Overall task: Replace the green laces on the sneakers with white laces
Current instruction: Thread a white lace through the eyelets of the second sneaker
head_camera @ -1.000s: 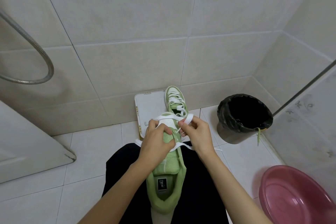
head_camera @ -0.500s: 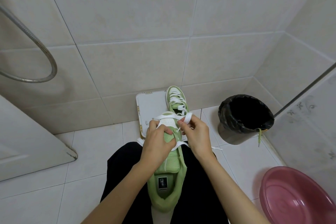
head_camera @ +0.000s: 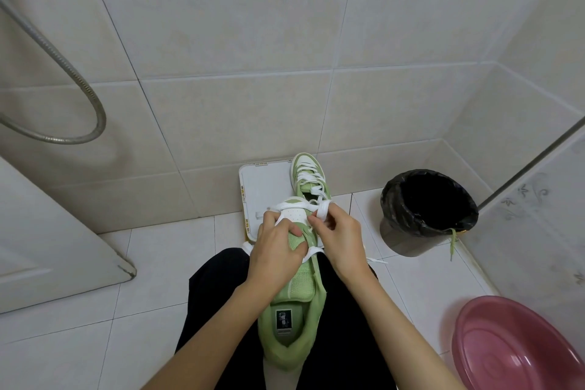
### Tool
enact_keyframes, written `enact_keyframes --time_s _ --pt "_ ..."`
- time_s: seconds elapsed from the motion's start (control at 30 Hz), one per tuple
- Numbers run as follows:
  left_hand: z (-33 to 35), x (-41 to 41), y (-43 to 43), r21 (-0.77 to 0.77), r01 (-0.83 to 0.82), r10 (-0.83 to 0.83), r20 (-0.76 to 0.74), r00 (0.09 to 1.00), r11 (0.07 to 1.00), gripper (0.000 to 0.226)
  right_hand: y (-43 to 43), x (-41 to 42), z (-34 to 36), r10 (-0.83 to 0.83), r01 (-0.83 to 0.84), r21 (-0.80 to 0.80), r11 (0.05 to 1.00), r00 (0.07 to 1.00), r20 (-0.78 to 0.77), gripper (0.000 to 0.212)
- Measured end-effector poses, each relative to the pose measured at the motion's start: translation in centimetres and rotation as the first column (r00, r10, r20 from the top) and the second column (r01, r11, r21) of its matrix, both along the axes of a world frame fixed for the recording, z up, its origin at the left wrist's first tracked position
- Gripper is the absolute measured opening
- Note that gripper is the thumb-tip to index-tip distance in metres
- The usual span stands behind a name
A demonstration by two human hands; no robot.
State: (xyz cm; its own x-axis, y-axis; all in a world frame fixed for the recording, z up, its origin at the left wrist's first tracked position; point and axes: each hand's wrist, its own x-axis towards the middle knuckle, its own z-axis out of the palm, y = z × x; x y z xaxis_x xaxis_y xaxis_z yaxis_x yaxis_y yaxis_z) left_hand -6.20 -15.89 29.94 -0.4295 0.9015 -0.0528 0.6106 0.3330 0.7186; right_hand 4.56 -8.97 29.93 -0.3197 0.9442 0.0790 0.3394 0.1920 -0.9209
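Barely anything has shifted — both hands stay at the far eyelets of the sneaker (head_camera: pixel 294 291) on the lap. The left hand (head_camera: pixel 278 250) curls round it; the right hand (head_camera: pixel 340 233) pinches the white lace (head_camera: pixel 292 206). Threading seems underway; next, feed the tip through an eyelet. A green lace (head_camera: pixel 453 242) hangs over the bin (head_camera: pixel 411 242) rim — inside too dark.

Green sneaker (head_camera: pixel 291 336), white lace (head_camera: pixel 292 206) across its toe; second sneaker (head_camera: pixel 305 168) beyond, white-laced.
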Motion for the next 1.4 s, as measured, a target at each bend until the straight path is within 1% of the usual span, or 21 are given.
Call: enact_keyframes --time_s 0.17,0.23,0.37,0.47,0.6,0.73,0.87,0.93,1.03,1.17,1.23,1.3,1.33,1.4 --pt "-0.1 -0.1 -0.1 -0.001 -0.008 0.008 -0.003 1.0 1.0 0.014 0.2 0.4 0.1 0.056 -0.056 -0.045 0.997 0.998 0.016 0.015" --pt "0.0 0.1 0.0 -0.008 -0.003 0.003 -0.029 1.0 1.0 0.015 0.3 0.6 0.0 0.074 -0.074 -0.066 0.995 0.997 -0.005 0.014" --pt "0.1 0.3 0.1 -0.033 0.002 -0.004 -0.06 0.998 0.999 0.017 0.6 1.0 0.3 0.066 -0.087 -0.193 0.977 0.991 -0.113 0.007" --pt "0.2 0.3 0.0 -0.034 -0.004 0.003 -0.04 0.999 0.999 0.017 1.0 1.7 0.3 0.111 -0.132 -0.256 0.957 0.989 -0.098 0.006" --pt "0.3 0.2 -0.1 -0.014 -0.004 0.004 -0.013 1.0 1.0 0.018 1.0 2.0 0.1 0.094 -0.103 -0.238 0.966 0.994 -0.05 0.003" --pt "0.0 0.1 -0.3 -0.009 0.018 -0.019 -0.05 0.999 1.0 0.019 0.9 1.3 0.6 0.126 -0.126 -0.217 0.968 0.992 -0.014 0.011" --pt "-0.5 -0.4 -0.5 0.015 0.026 -0.026 0.008 1.0 1.0 0.021 0.7 0.3 1.0 0.164 -0.145 -0.175 0.974 0.981 0.105 0.017" --pt "-0.7 -0.7 -0.6 0.027 0.013 -0.014 0.035 0.999 1.0 0.023 0.6 -0.1 1.2 0.178 -0.154 -0.131 0.979 0.964 0.199 0.016" --pt "-0.8 -0.9 -0.8 0.047 -0.009 0.006 0.074 0.997 0.999 0.023 0.5 -0.2 1.5 0.187 -0.19 -0.023 0.982 0.931 0.312 0.016" --pt "-0.9 -1.1 -1.0 0.064 -0.031 0.024 0.116 0.993 0.997 0.023 0.1 0.0 1.3 0.209 -0.244 0.068 0.967 0.921 0.329 0.015" --pt "-0.8 -1.0 -1.0 0.053 -0.028 0.023 0.1 0.995 0.998 0.023 0.0 0.1 1.0 0.206 -0.242 0.073 0.968 0.922 0.327 0.015" --pt "-0.8 -0.8 -0.9 0.04 -0.006 0.004 0.04 0.999 0.999 0.024 0.1 0.2 0.8 0.203 -0.23 0.045 0.972 0.923 0.327 0.016" --pt "-0.8 -0.8 -0.7 0.034 0.005 -0.006 0.02 1.0 0.999 0.025 0.2 0.2 0.8 0.205 -0.216 0.0 0.976 0.926 0.316 0.016" --pt "-0.8 -0.9 -0.5 0.02 0.012 -0.013 0.027 1.0 1.0 0.026 0.7 0.1 1.1 0.219 -0.194 -0.115 0.974 0.932 0.29 0.022"
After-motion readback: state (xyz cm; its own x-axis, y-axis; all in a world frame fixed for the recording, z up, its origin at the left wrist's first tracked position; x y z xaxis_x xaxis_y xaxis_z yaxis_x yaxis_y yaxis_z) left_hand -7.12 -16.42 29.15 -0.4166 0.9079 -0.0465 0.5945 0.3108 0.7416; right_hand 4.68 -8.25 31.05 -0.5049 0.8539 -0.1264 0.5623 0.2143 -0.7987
